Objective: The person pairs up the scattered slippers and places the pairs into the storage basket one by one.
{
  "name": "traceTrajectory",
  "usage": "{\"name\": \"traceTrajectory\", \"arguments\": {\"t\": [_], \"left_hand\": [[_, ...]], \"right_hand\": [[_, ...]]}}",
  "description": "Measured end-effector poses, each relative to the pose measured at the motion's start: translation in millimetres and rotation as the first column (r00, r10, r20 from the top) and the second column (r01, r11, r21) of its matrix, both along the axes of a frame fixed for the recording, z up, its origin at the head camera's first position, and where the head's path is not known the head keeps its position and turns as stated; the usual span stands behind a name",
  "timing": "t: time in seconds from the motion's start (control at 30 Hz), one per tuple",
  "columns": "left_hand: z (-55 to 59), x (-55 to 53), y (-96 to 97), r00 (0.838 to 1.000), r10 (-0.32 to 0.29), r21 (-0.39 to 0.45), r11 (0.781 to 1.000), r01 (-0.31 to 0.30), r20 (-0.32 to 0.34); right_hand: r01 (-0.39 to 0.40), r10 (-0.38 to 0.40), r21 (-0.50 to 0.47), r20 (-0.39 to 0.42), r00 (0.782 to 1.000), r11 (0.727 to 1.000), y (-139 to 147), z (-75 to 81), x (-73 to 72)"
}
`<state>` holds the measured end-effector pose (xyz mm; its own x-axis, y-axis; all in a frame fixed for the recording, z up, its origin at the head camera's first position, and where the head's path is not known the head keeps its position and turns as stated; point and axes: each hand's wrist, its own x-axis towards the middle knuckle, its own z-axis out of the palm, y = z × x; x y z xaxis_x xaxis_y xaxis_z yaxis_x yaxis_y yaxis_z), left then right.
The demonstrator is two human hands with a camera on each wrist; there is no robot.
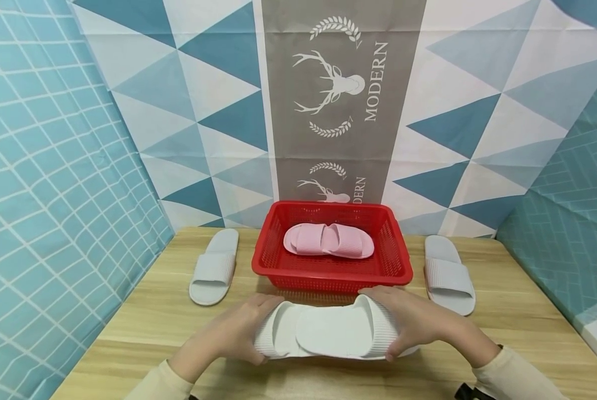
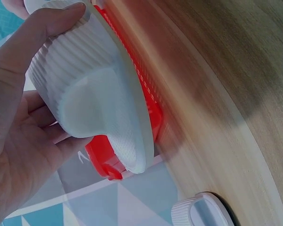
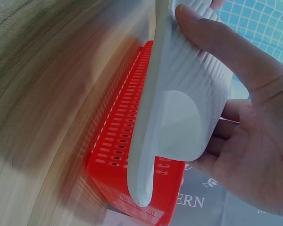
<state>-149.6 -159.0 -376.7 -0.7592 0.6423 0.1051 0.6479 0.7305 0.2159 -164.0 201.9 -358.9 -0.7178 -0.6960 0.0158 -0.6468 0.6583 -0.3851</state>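
Observation:
A pair of white slippers (image 1: 334, 331), overlapped heel over heel with a ribbed strap toward each end, is held level in front of the basket, above the table. My left hand (image 1: 240, 329) grips the left slipper around its strap, thumb near the sole edge and fingers on the strap's far side in the left wrist view. Around the other strap, my right hand (image 1: 412, 318) holds the right slipper (image 3: 144, 141) in the same way. A red basket (image 1: 336, 276) stands just beyond, with a pair of pink slippers (image 1: 308, 239) lying inside, also overlapped.
One light grey slipper (image 1: 214, 268) lies on the wooden table (image 1: 143, 328) left of the basket. Its like, another grey slipper (image 1: 448, 273), lies to the right. Patterned cloth (image 1: 218, 111) hangs behind the table, with blue tiled sheeting (image 1: 53, 183) at the left side.

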Motion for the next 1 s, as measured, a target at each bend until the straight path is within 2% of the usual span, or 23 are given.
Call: {"name": "traceTrajectory", "arguments": {"t": [0.1, 0.33, 0.53, 0.8, 1.0], "left_hand": [[-0.3, 0.7, 0.0, 1.000, 0.010, -0.001, 1.000, -0.010, 0.016], [-0.6, -0.4, 0.0, 1.000, -0.001, 0.016, 1.000, 0.002, -0.012], [-0.6, -3.1, 1.0, 0.999, -0.026, 0.019, 0.999, 0.027, -0.046], [-2.7, -3.8, 1.4, 0.999, -0.025, 0.004, 1.000, 0.025, -0.044], [-1.8, -1.9, 2.7, 0.998, -0.025, 0.004, 1.000, 0.025, -0.049]], "right_hand": [[-0.005, 0.005, 0.007, 0.002, 1.000, 1.000, -0.7, -0.7, -0.7], [-0.022, 0.022, 0.006, -0.013, 1.000, 1.000, -2.6, 0.6, -3.4], [0.000, 0.000, 0.010, 0.008, 1.000, 1.000, -6.7, 1.1, -3.9], [-0.003, 0.003, 0.014, 0.009, 1.000, 1.000, -7.7, 0.1, -3.4], [0.023, -0.024, 0.020, 0.038, 0.999, 1.000, -9.3, -1.5, -4.2]]}}
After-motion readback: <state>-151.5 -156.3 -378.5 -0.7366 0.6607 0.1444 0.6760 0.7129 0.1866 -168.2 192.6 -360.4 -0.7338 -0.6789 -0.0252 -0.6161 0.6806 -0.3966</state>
